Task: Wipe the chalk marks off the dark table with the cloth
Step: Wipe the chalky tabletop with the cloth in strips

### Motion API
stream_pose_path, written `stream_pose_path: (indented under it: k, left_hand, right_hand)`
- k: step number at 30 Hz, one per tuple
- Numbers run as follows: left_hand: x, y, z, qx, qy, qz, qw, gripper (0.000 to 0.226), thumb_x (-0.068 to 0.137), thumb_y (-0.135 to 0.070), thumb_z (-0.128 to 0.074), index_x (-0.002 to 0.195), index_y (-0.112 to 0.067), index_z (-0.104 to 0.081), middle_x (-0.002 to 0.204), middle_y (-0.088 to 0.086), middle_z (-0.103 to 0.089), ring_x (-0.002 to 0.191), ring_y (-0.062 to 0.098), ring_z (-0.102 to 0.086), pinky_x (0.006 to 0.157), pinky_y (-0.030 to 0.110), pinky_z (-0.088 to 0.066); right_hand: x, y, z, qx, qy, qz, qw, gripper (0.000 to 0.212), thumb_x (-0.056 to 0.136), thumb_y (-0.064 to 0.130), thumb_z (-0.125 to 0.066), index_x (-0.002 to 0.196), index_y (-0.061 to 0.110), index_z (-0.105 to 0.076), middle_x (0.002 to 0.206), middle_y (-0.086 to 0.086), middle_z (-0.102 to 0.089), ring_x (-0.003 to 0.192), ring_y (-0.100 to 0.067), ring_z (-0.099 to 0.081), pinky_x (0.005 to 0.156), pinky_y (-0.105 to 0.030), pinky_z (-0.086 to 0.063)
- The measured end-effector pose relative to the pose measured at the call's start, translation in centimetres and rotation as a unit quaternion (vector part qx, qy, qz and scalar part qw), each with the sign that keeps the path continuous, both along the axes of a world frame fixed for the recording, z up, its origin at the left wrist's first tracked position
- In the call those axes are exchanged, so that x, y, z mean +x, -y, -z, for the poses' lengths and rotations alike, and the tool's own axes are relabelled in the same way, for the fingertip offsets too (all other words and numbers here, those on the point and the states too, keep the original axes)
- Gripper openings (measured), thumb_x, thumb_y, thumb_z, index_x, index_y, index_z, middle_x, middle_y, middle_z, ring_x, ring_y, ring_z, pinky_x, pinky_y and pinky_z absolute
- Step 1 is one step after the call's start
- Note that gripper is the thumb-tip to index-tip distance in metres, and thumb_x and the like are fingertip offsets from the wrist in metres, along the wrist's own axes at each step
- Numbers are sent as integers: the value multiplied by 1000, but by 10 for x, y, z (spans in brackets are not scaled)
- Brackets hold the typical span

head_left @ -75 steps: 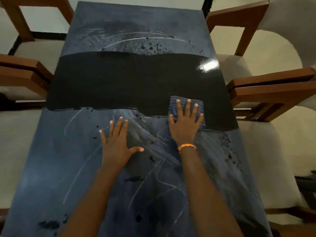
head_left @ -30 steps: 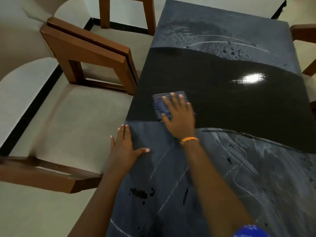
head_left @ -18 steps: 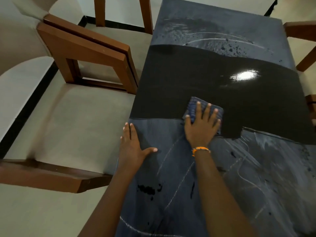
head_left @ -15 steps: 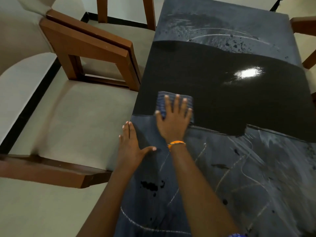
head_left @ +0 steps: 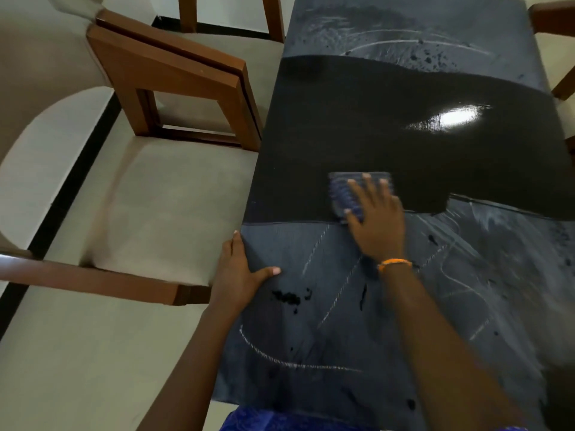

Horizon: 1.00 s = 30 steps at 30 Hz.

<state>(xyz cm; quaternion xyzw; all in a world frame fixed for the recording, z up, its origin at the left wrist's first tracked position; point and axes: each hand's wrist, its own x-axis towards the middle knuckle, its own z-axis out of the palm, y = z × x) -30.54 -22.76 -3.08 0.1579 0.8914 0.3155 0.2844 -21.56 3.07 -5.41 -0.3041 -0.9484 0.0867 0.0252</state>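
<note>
A: Where is the blue cloth (head_left: pixel 343 194), and what holds it?

B: It lies flat on the dark table (head_left: pixel 373 126), at the lower border of the wiped black band. The right hand (head_left: pixel 375 222) presses it down with straight, spread fingers; nothing is pinched.

A: What differs from half a second ago?

B: The cloth was then near the table's left edge; it now lies further toward the middle, and the black band beside the left edge reaches slightly lower.

A: And the left hand (head_left: pixel 238 275)?

B: It rests flat on the left edge, fingers extended and holding nothing, much as before.

A: Meaning for the task?

B: Probably mid-task. Chalk marks (head_left: pixel 311 362) and grey haze cover the near part, and a far strip also looks unwiped. A wooden chair (head_left: pixel 174 76) stands to the left.
</note>
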Motion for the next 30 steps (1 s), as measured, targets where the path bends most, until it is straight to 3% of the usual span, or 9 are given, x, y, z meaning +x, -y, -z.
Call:
stream_pose_path:
  k: [4, 8, 12, 17, 22, 25, 27, 30]
  left_hand:
    - [2, 0, 1, 6, -4, 0, 1000, 110, 66, -49, -74, 146, -10, -9, 147, 12, -24, 134, 28, -29, 108, 42, -33]
    - [2, 8, 4, 10, -6, 3, 1000, 107, 69, -47, -73, 146, -10, -9, 149, 12, -23, 136, 27, -26, 109, 41, -29]
    - [7, 23, 4, 8, -13, -2, 1000, 99, 69, -46, -73, 145, -12, -18, 147, 11, -27, 135, 27, -30, 109, 40, -29]
    - [18, 46, 0, -11, -26, -16, 999, 102, 66, -40, -78, 144, -8, -21, 146, 15, -28, 135, 29, -31, 107, 37, -31]
    - [29, 44, -9, 28, -47, 1, 999, 95, 64, -32, -81, 140, -10, -28, 141, 13, -34, 130, 27, -35, 105, 35, -33]
    - [36, 31, -12, -7, -95, 48, 994, 100, 69, -41, -75, 144, -5, -19, 147, 16, -27, 136, 29, -24, 112, 41, -26]
    - [44, 21, -11, -54, -135, 76, 986, 102, 72, -49, -70, 145, -5, -13, 151, 16, -17, 141, 31, -13, 116, 43, -17]
    - [59, 2, -6, -56, -150, 117, 980, 102, 75, -51, -65, 146, -9, -6, 156, 11, -6, 144, 28, 3, 116, 40, 1]
  right_hand:
    - [54, -45, -8, -34, 0, 148, 988, 67, 84, 35, -62, 144, 22, -32, 157, -6, -21, 146, -33, -11, 113, -61, -15]
    - [33, -19, -9, -23, 21, 156, 987, 74, 87, 59, -49, 149, 32, -18, 160, -7, -5, 146, -37, 2, 114, -58, -6]
    - [-25, 54, -5, -20, 16, 76, 997, 68, 88, 62, -39, 148, 38, -16, 160, -7, -3, 146, -37, 2, 114, -57, -4]
    - [-75, 166, 1, -53, 20, -120, 991, 67, 90, 55, -40, 149, 35, -15, 160, -8, -1, 146, -35, 6, 114, -59, 3]
    - [-52, 168, 3, -44, 7, -196, 980, 56, 93, 45, -38, 146, 39, -23, 160, 1, -9, 148, -26, 1, 117, -52, -4]
    - [-21, 126, 1, -25, 6, -158, 987, 59, 90, 41, -41, 146, 39, -23, 160, 3, -13, 148, -26, -6, 115, -51, -13]
    - [9, 87, 0, -14, 8, -94, 995, 61, 89, 41, -46, 146, 39, -23, 159, 2, -14, 147, -28, -9, 114, -53, -18]
    - [71, 24, -1, 1, 21, 32, 999, 61, 91, 39, -49, 146, 38, -23, 159, 1, -14, 147, -32, -8, 114, -57, -17]
